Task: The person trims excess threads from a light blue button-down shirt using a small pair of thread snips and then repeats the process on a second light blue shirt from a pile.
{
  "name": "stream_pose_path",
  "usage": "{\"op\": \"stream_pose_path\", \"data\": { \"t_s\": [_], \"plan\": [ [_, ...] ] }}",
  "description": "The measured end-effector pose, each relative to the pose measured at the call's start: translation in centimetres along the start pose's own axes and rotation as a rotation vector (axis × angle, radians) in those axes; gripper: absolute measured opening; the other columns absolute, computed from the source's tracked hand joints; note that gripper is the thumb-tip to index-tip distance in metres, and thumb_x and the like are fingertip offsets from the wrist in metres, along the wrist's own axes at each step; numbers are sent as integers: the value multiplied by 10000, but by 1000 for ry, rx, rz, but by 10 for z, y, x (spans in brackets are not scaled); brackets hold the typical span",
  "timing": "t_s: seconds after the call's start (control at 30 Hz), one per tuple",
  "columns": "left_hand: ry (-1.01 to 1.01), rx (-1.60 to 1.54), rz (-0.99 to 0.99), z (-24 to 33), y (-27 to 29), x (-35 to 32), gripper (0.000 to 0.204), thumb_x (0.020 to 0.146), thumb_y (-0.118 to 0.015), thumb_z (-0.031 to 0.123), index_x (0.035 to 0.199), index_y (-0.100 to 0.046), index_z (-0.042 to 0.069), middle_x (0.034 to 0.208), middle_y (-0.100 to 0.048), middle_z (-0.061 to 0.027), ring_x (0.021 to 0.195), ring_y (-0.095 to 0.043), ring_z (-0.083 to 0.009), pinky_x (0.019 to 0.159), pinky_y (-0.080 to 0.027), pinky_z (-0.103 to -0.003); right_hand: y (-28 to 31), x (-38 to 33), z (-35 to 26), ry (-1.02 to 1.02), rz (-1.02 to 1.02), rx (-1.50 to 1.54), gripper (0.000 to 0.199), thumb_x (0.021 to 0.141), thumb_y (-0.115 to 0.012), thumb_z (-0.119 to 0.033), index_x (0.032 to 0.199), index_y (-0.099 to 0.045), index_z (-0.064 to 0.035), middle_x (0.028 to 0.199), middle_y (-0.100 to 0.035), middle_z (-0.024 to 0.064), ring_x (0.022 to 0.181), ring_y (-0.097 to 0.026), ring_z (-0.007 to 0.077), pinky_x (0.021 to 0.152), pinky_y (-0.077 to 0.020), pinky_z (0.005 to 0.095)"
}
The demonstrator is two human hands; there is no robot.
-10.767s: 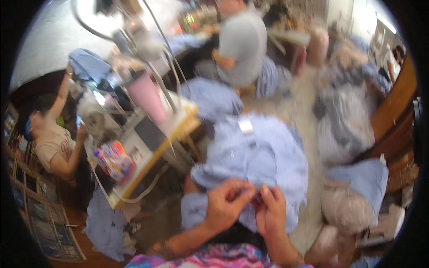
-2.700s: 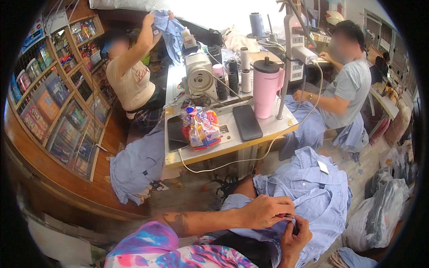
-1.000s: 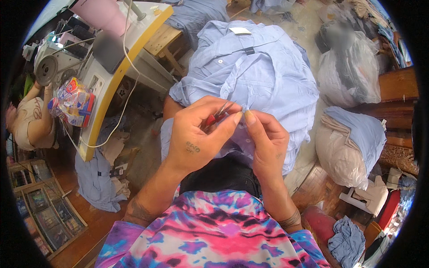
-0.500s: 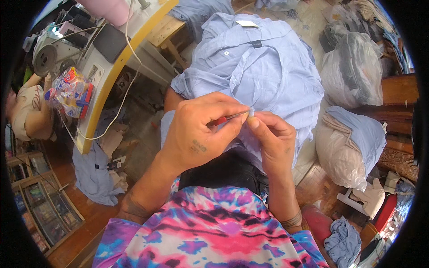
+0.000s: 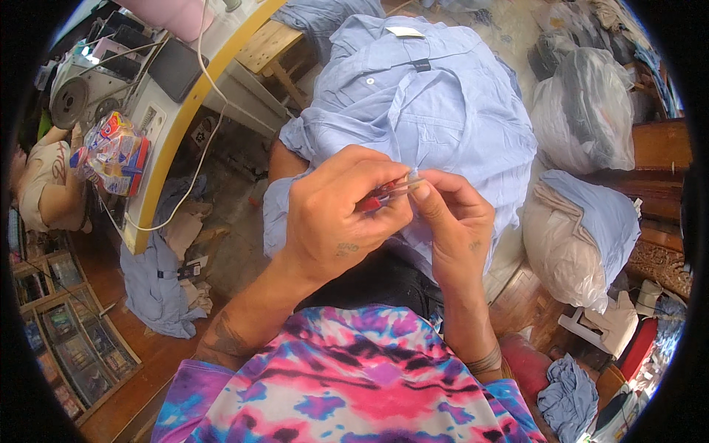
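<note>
A light blue shirt [image 5: 458,111] lies heaped over my lap, with a small white button, a dark neck label and a white tag on it. My left hand [image 5: 340,214] is closed round a small red-handled cutting tool, which looks like thread snips [image 5: 371,201]. Its thin metal tips point right, to the edge of cloth between my hands. With thumb and forefinger, my right hand [image 5: 454,214] pinches a bit of the blue shirt right at those tips. Fingers hide most of the tool and the pinched cloth.
To the left stands a yellow-edged table [image 5: 173,140] with a sewing machine, a bright plastic packet [image 5: 114,151] and a hanging white cord. A person [image 5: 55,177] sits beyond it. Stuffed plastic bags [image 5: 583,111] and folded cloth lie at right; a wooden stool [image 5: 269,48] stands ahead.
My left hand has turned slightly, so more of the red handle and metal tips shows. My right hand has shifted a little, still pinching the cloth.
</note>
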State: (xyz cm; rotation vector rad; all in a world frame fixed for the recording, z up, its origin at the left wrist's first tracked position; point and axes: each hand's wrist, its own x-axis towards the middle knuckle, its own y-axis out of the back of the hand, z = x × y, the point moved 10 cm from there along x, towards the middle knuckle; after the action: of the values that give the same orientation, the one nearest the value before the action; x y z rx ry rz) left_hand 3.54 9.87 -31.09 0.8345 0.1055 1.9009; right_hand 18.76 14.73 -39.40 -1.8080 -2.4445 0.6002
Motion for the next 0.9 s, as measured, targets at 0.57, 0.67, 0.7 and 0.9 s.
{"op": "stream_pose_path", "data": {
  "t_s": [0.57, 0.67, 0.7, 0.9],
  "plan": [
    [397, -265, -215, -19, -11, -8, 287, 1035, -611, 156, 1185, -704, -71, 993, -652, -129, 839, -619, -168, 748, -486, -292, 1, 9, 27, -171, -59, 425, 216, 1041, -714, -171, 1174, -681, -3, 1019, -704, 7, 894, -623, 74, 826, -492, 241],
    [272, -107, -241, 1, -4, -7, 320, 1061, -566, 153, 1250, -676, -79, 1057, -650, -193, 907, -654, -272, 811, -513, -344, 1, 10, 28, -165, -40, 430, 210, 1040, -715, -170, 1172, -682, -10, 1016, -700, 5, 893, -619, 77, 825, -487, 239],
    [295, -130, -263, 0, -7, -9, 321, 1063, -569, 156, 1251, -674, -82, 1056, -653, -190, 910, -657, -277, 819, -517, -349, 2, 10, 30, -164, -32, 429, 208, 1040, -715, -169, 1171, -682, -12, 1016, -699, 5, 891, -617, 77, 823, -484, 239],
    [351, -165, -323, -6, -14, -14, 330, 1068, -582, 168, 1256, -668, -90, 1057, -658, -192, 923, -667, -287, 840, -525, -354, 0, 10, 29, -178, -38, 436, 233, 1038, -718, -194, 1177, -704, -7, 1030, -699, 4, 884, -563, 71, 826, -447, 240]
  ]
}}
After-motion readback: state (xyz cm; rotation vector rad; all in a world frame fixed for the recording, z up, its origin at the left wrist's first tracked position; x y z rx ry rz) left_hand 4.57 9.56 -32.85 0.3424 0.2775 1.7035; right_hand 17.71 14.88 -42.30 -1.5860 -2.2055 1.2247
